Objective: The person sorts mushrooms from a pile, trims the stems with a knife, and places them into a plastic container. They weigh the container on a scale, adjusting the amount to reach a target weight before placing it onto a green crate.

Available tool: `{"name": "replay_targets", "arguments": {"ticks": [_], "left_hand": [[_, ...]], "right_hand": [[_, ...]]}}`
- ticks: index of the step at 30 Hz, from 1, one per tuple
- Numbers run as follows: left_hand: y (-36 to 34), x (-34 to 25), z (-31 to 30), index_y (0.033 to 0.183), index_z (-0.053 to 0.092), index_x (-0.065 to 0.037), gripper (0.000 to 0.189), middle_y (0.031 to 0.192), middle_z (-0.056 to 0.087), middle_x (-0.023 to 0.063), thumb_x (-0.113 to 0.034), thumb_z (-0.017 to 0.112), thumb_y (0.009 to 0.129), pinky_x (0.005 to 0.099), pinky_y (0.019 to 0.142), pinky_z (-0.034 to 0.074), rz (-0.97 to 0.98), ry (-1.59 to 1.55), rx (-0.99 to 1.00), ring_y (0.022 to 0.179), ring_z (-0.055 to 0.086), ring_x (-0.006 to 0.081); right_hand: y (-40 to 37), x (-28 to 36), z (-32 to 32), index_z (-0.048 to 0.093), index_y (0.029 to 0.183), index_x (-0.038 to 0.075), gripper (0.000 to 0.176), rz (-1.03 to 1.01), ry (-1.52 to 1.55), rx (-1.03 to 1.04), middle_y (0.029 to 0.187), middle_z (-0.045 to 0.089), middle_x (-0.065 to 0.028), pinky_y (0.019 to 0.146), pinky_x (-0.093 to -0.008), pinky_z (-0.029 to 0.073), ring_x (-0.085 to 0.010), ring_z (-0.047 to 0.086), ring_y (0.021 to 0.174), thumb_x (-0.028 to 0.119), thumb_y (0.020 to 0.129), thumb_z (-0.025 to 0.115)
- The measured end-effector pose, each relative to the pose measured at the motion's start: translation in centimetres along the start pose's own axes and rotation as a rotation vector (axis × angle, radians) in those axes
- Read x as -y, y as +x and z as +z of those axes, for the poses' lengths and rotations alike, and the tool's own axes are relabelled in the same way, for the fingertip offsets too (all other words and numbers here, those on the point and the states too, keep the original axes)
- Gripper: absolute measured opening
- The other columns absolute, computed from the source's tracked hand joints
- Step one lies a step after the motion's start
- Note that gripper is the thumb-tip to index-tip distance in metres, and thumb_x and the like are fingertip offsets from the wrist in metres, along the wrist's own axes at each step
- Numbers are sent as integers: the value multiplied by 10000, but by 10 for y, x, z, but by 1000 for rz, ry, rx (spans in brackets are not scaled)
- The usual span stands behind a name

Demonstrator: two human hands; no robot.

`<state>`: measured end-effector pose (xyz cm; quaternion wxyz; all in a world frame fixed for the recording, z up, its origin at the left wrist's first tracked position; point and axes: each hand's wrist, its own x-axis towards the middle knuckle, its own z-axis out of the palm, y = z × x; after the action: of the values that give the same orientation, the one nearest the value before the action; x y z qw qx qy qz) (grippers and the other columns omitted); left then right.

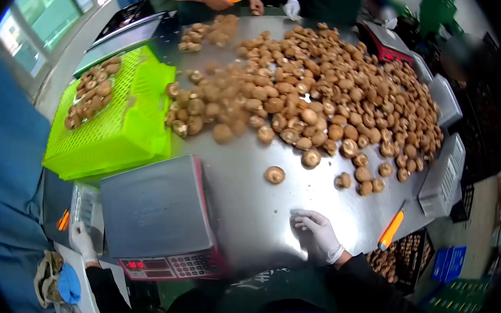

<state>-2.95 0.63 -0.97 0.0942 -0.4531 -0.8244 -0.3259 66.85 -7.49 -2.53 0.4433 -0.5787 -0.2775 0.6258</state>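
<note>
My left hand (83, 241), in a white glove, grips the near end of a clear plastic tray (90, 201) left of the scale. Between my arms stands the digital scale (153, 206), with a grey platform and lit red digits. My right hand (321, 232), also gloved, is held low over the metal table (241, 187), its fingers apart and nothing in them. Beyond it lies one loose mushroom (275, 174), in front of a big heap of brown mushrooms (339, 83). An orange-handled knife (391, 230) rests by the table edge, right of my right hand.
An upturned lime-green crate (152, 120) at left carries a packed tray of mushrooms (91, 93). White plastic baskets (443, 178) line the right edge, near another red scale (387, 46). Across the table, a person's hand (218, 2) holds an orange-handled tool.
</note>
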Motion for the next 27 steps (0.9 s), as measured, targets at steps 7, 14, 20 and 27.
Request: {"name": "replay_targets", "arguments": {"ticks": [7,14,20,27], "left_hand": [[-111,-159,-39,936,565,13,38,925,564,104,-12,594,938,366,857,437,427,-143,186,905,543,272],[-180,-274,-57,1192,600,24,248,1178,610,152,-27,599,950,388,998,427,364,-217,165,1111,569,299],[-260,-446,-8,1140,639,-13,333,1136,632,153,-14,694,811,388,962,465,659,-549,631,1070,594,327],[-341,-561,86,1340,522,-51,578,1416,460,196,-227,736,833,462,1077,362,1134,-544,995,1322,422,375]], "right_hand": [[-6,-24,-40,643,1216,0,267,-233,-252,-175,1096,698,-135,924,-297,507,-204,662,1040,94,980,561],[-11,5,-94,670,1144,27,226,-527,-561,-558,1000,666,-134,834,-307,517,-260,667,887,60,930,605],[2,17,-141,669,1114,18,237,-581,-448,-772,1081,601,-117,832,-290,513,-216,633,969,-21,885,624],[10,43,-169,576,1337,109,521,-490,-934,-986,1445,439,-228,1108,-535,292,-414,399,1333,297,866,698]]}}
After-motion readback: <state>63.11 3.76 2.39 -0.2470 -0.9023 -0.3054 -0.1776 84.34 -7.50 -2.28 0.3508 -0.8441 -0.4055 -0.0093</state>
